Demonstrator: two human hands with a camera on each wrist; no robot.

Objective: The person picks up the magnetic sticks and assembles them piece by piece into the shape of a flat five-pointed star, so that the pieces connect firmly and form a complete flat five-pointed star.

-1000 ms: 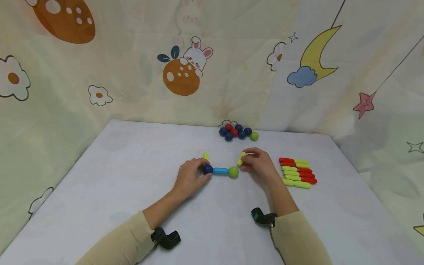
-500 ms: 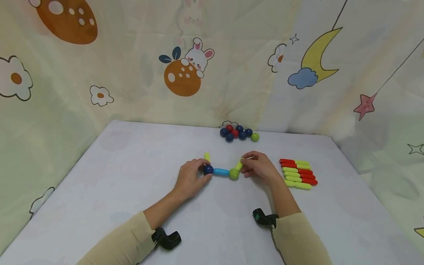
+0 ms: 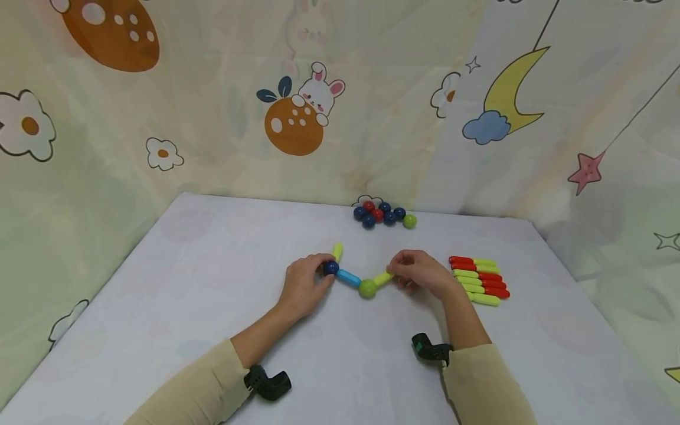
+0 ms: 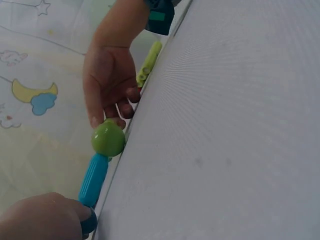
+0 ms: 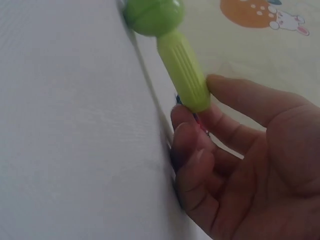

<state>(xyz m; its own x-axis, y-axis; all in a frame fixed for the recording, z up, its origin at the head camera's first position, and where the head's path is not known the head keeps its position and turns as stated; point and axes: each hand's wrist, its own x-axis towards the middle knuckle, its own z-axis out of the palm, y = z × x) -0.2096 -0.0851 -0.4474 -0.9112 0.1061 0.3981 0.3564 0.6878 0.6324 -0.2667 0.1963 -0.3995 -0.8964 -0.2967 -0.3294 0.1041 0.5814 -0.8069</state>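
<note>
My left hand (image 3: 303, 286) grips a dark blue ball (image 3: 331, 268) between thumb and fingers. A yellow-green rod (image 3: 337, 252) sticks out from that ball toward the back. A light blue rod (image 3: 349, 278) joins the ball to a green ball (image 3: 367, 288) lying to its right. From the green ball a second yellow-green rod (image 5: 182, 72) slants toward my right hand (image 3: 422, 273), which pinches its free end with thumb and fingertips. In the left wrist view the green ball (image 4: 108, 139) hides most of this rod.
At the table's back edge sits a cluster of dark blue and red balls (image 3: 378, 215) with one green ball (image 3: 409, 221). Several red and yellow-green rods (image 3: 480, 282) lie in rows right of my right hand. A printed cloth (image 3: 212, 118) hangs behind the white table (image 3: 223, 236).
The yellow-green rod in my right hand has met the green ball. My right hand has moved slightly right and nearer, and the green ball's end of the chain has swung toward me.
</note>
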